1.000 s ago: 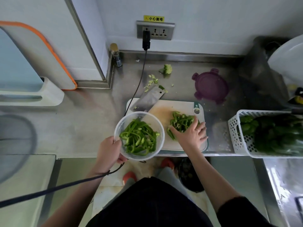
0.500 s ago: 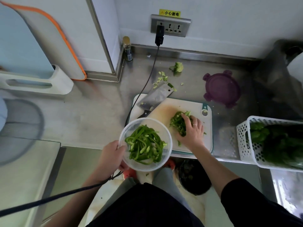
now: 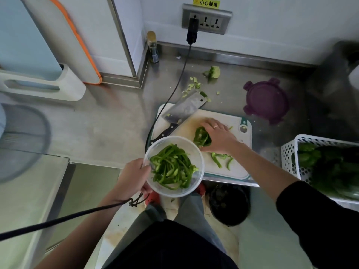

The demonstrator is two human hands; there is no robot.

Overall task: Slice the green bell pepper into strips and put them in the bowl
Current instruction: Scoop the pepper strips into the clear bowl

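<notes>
My left hand [image 3: 134, 178] grips the rim of a clear plastic bowl [image 3: 196, 183] and holds it at the counter's front edge, below the cutting board [image 3: 236, 169]. Inside the bowl lies a heap of green pepper strips [image 3: 172, 168]. My right hand [image 3: 218, 135] curls around a bunch of pepper strips [image 3: 202, 137] on the board, close to the bowl's far rim. A few loose strips [image 3: 221, 159] lie on the board under my right wrist. A cleaver [image 3: 184, 111] rests across the board's far left corner.
A purple lid [image 3: 266, 100] lies right of the board. Pepper core and scraps [image 3: 212, 71] sit behind the cleaver. A white basket of greens [image 3: 291, 154] stands at the right. A black cable [image 3: 174, 88] runs from the wall socket past the board. A dark bin [image 3: 229, 204] sits below the counter.
My right hand went from lying flat over the strips to closing around a bunch and drawing it toward the bowl. A few strips were left behind on the board.
</notes>
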